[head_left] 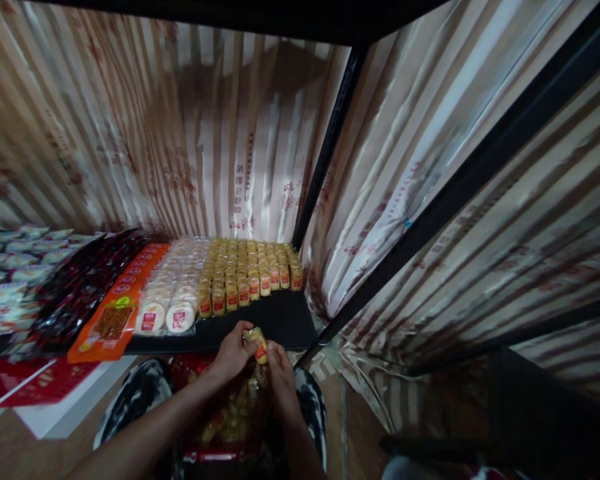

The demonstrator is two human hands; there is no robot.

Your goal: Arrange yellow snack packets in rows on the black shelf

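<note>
Between my hands, just in front of the black shelf point(275, 320), is a small yellow wrapped snack point(257, 345) with a red label. My left hand point(233, 352) grips its upper left side, and the fingers of my right hand point(279, 368) close on its lower right side. Below my wrists, a red container point(220, 456) between my knees holds many more of these yellow packets point(225, 420). On the shelf ahead, rows of the same yellow wrapped snacks point(237, 280) stand close together, their front row showing red labels.
Left of the yellow rows lie round white wrapped crackers point(181, 317), an orange snack bag point(111, 320), dark red packets point(83, 293) and white packets point(10, 307). A black metal post point(330, 147) rises at the shelf's corner. Striped printed sheeting point(260, 133) hangs behind.
</note>
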